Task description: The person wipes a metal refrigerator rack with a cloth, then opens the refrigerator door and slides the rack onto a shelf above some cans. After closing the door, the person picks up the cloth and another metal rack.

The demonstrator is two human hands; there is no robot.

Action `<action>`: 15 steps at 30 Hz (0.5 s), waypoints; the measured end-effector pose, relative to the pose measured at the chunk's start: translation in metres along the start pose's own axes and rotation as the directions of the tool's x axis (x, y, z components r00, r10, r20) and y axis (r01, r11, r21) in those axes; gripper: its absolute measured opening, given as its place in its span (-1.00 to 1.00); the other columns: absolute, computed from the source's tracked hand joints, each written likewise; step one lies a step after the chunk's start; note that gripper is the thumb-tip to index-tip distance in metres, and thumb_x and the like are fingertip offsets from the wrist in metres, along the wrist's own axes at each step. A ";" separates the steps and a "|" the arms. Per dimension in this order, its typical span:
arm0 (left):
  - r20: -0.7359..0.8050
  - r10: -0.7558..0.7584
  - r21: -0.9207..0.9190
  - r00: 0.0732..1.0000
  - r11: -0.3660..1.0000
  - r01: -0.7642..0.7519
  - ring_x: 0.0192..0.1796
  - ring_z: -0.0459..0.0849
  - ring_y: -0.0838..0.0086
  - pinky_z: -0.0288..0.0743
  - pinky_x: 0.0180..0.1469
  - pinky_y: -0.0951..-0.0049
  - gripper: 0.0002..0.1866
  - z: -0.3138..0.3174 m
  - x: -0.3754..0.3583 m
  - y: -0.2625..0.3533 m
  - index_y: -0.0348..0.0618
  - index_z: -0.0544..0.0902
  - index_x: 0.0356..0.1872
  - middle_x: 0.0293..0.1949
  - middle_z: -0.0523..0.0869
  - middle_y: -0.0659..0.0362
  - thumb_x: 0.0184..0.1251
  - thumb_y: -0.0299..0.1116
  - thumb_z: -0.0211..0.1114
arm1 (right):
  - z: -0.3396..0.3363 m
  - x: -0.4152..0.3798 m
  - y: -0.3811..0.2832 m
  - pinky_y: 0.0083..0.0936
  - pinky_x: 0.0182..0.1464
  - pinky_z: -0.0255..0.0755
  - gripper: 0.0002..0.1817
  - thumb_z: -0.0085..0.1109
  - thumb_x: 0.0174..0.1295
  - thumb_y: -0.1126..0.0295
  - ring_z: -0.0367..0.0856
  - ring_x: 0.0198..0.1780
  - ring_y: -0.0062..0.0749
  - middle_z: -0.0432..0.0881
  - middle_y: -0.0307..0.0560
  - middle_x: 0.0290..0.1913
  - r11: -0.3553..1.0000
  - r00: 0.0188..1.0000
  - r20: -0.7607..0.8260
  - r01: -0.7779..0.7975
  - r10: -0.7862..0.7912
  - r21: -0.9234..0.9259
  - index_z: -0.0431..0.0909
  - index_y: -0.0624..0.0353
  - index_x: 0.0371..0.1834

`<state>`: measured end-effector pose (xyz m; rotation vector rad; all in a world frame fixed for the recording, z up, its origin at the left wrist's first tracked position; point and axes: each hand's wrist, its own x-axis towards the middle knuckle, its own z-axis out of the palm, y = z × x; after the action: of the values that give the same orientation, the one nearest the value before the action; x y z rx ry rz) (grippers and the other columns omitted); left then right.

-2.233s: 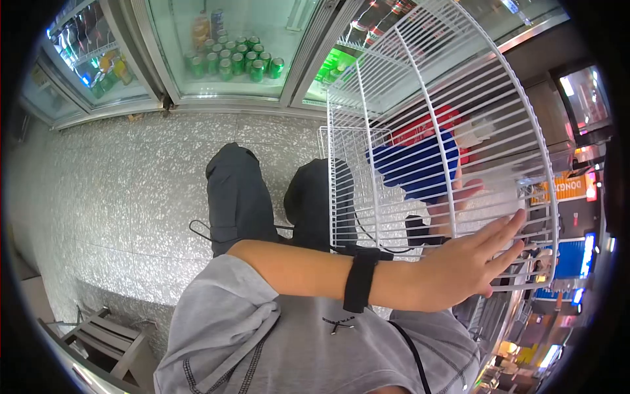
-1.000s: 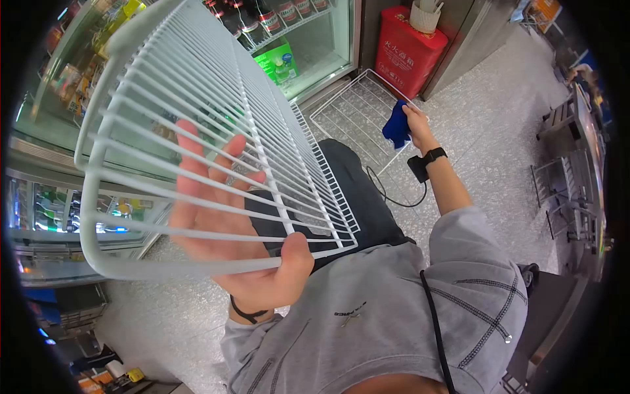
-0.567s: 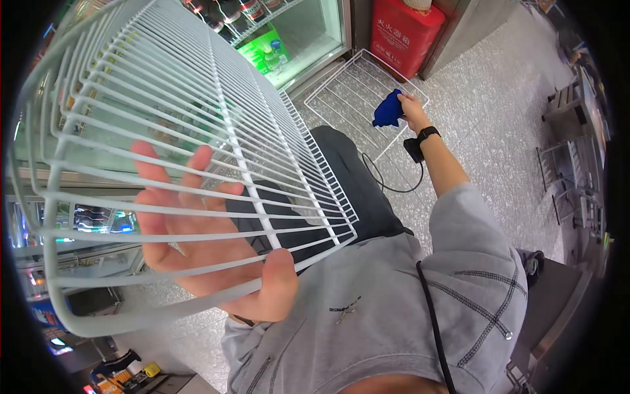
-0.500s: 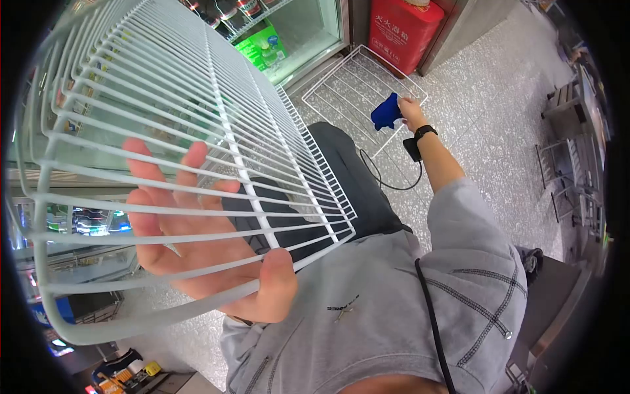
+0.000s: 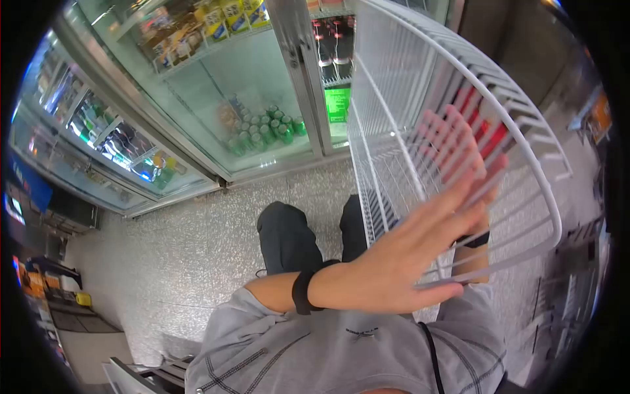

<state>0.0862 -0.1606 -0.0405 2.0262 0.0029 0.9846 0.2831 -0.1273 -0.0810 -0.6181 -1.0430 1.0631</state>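
Observation:
A white wire shelf [image 5: 420, 171] stands tilted up on my right, its curved outer rail in front of me. My left hand [image 5: 394, 269] reaches across my body to its near side, fingers stretched out and thumb apart by the lower rail, slightly blurred. Behind the wires, my right hand [image 5: 456, 141] is against the far side of the shelf, supporting it with fingers extended upward; the bars partly cover it. A black band [image 5: 302, 292] circles my left wrist. No blue cloth shows clearly now.
Glass-door fridges [image 5: 236, 131] line the far side, with green cans [image 5: 266, 128] and dark bottles [image 5: 333, 49] inside. A red box [image 5: 485, 121] shows behind the shelf. My knees [image 5: 285, 230] are bent above the speckled floor [image 5: 190, 243]. Chairs [image 5: 564, 282] stand at right.
The wire shelf has swung from my left to my right. My left hand has crossed over with it, and my right hand has moved from the blue cloth to behind the shelf.

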 end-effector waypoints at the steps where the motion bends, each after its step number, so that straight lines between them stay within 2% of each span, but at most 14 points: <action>1: 0.042 0.002 -0.020 0.999 1.000 -0.001 0.60 -0.08 -0.02 0.04 0.50 0.06 -0.09 0.002 -0.004 -0.002 -0.16 0.16 0.51 0.57 -0.04 -0.15 0.12 -0.37 0.44 | 0.002 0.009 -0.005 -0.24 0.41 0.19 0.33 -0.25 -0.04 -0.71 0.29 0.44 -0.06 0.24 0.24 0.46 0.994 1.000 0.009 0.006 -0.005 -0.110 -0.03 0.22 0.57; 2: 0.088 0.004 -0.044 0.996 0.999 0.000 0.60 -0.05 0.01 0.06 0.50 0.07 -0.13 0.001 -0.006 -0.005 -0.17 0.19 0.50 0.56 -0.01 -0.15 0.15 -0.37 0.42 | 0.002 0.020 -0.006 -0.23 0.40 0.21 0.30 -0.23 -0.01 -0.68 0.32 0.42 -0.07 0.26 0.23 0.44 0.997 0.986 -0.148 -0.068 0.073 0.037 -0.01 0.22 0.56; 4: 0.181 -0.024 -0.133 0.983 0.990 0.049 0.54 0.14 0.08 0.17 0.46 0.10 -0.22 -0.003 -0.002 -0.011 -0.16 0.28 0.46 0.52 0.13 -0.12 0.21 -0.36 0.42 | -0.015 0.026 -0.005 -0.22 0.38 0.26 0.20 -0.21 0.09 -0.61 0.38 0.36 -0.10 0.32 0.19 0.39 0.994 0.988 -0.156 0.022 -0.006 0.106 0.03 0.22 0.54; 5: 0.223 -0.037 -0.177 0.974 0.981 0.078 0.52 0.24 0.11 0.22 0.44 0.11 -0.27 -0.010 -0.004 -0.014 -0.15 0.33 0.43 0.50 0.20 -0.10 0.24 -0.35 0.42 | -0.024 0.014 0.007 -0.22 0.37 0.28 0.14 -0.21 0.16 -0.56 0.41 0.33 -0.12 0.36 0.17 0.36 0.985 0.986 -0.005 0.169 -0.169 0.037 0.06 0.22 0.52; 7: 0.322 -0.234 -0.287 0.917 0.899 0.330 0.34 0.50 0.25 0.44 0.30 0.22 -0.34 -0.044 0.002 -0.029 -0.18 0.41 0.36 0.43 0.38 -0.03 0.23 -0.37 0.43 | -0.028 0.014 0.008 -0.24 0.35 0.31 0.04 -0.21 0.25 -0.48 0.46 0.27 -0.17 0.42 0.12 0.30 0.978 0.979 0.051 0.195 -0.199 0.072 0.11 0.22 0.50; 8: 0.190 -0.247 -0.213 0.950 0.935 0.285 0.21 0.59 0.36 0.53 0.20 0.30 -0.43 -0.062 0.007 -0.040 -0.21 0.45 0.29 0.32 0.51 0.07 0.26 -0.39 0.41 | -0.026 0.018 0.004 -0.24 0.35 0.31 -0.01 -0.22 0.28 -0.45 0.47 0.24 -0.19 0.45 0.10 0.26 0.984 0.997 -0.045 0.073 -0.067 0.163 0.14 0.21 0.48; 9: 0.056 -0.282 -0.168 0.958 0.943 0.288 0.21 0.59 0.38 0.52 0.20 0.32 -0.47 -0.083 0.014 -0.061 -0.21 0.47 0.27 0.29 0.53 0.09 0.29 -0.40 0.39 | -0.024 0.022 0.002 -0.25 0.34 0.32 -0.05 -0.22 0.31 -0.42 0.49 0.22 -0.22 0.47 0.08 0.23 0.964 0.989 -0.128 -0.040 0.076 0.262 0.16 0.20 0.47; 10: -0.079 -0.307 -0.126 0.948 0.947 0.296 0.20 0.59 0.40 0.52 0.19 0.34 -0.52 -0.108 0.025 -0.086 -0.21 0.49 0.24 0.26 0.56 0.12 0.31 -0.41 0.37 | -0.019 0.025 0.005 -0.35 0.25 0.44 -0.09 -0.10 0.32 -0.37 0.54 0.15 -0.28 0.52 0.02 0.13 0.994 0.982 -0.189 0.018 0.003 0.109 0.19 0.20 0.45; 11: -0.194 -0.383 -0.052 0.903 0.924 0.380 0.20 0.58 0.43 0.52 0.17 0.36 -0.53 -0.142 0.038 -0.109 -0.20 0.47 0.25 0.22 0.57 0.15 0.35 -0.39 0.33 | -0.020 0.027 0.006 -0.39 0.20 0.47 -0.12 -0.09 0.33 -0.34 0.56 0.10 -0.31 0.54 0.00 0.09 1.000 0.977 -0.214 0.012 -0.008 0.017 0.22 0.22 0.43; 12: -0.374 -0.449 -0.054 0.811 0.884 0.464 0.22 0.56 0.45 0.48 0.18 0.39 -0.47 -0.171 0.051 -0.133 -0.21 0.42 0.29 0.23 0.57 0.16 0.35 -0.33 0.35 | -0.021 0.028 0.007 -0.44 0.14 0.51 -0.15 -0.07 0.34 -0.31 0.58 0.06 -0.34 0.55 -0.03 0.05 0.997 0.971 -0.239 0.002 -0.020 -0.076 0.24 0.23 0.41; 13: -0.481 -0.511 -0.144 0.712 0.847 0.511 0.24 0.54 0.41 0.45 0.23 0.37 -0.33 -0.205 0.061 -0.167 -0.28 0.34 0.34 0.23 0.57 0.08 0.29 -0.24 0.40 | -0.021 0.030 0.006 -0.48 0.09 0.55 -0.18 -0.05 0.36 -0.28 0.60 0.01 -0.37 0.57 -0.05 0.02 0.986 0.964 -0.264 -0.010 -0.036 -0.169 0.26 0.25 0.38; 14: -0.579 -0.501 -0.087 0.643 0.822 0.563 0.24 0.54 0.37 0.43 0.25 0.36 -0.26 -0.235 0.069 -0.191 -0.31 0.31 0.35 0.23 0.56 0.03 0.24 -0.21 0.44 | -0.008 0.032 -0.003 -0.58 -0.04 0.59 -0.18 0.13 0.27 -0.26 0.62 -0.10 -0.45 0.59 -0.16 -0.13 0.972 0.944 -0.330 -0.070 -0.009 -0.225 0.34 0.26 0.30; 15: -0.670 -0.478 -0.040 0.568 0.788 0.615 0.25 0.54 0.33 0.42 0.27 0.35 -0.20 -0.259 0.076 -0.208 -0.35 0.29 0.37 0.23 0.56 -0.03 0.20 -0.19 0.47 | -0.002 0.031 -0.006 -0.61 -0.07 0.61 -0.19 0.14 0.27 -0.26 0.64 -0.14 -0.49 0.61 -0.21 -0.19 0.959 0.958 -0.281 -0.033 -0.049 -0.282 0.36 0.26 0.28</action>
<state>0.0420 0.1772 -0.0547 1.5550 1.1044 1.2391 0.2905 -0.1013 -0.0651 -0.9702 -0.9474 0.7915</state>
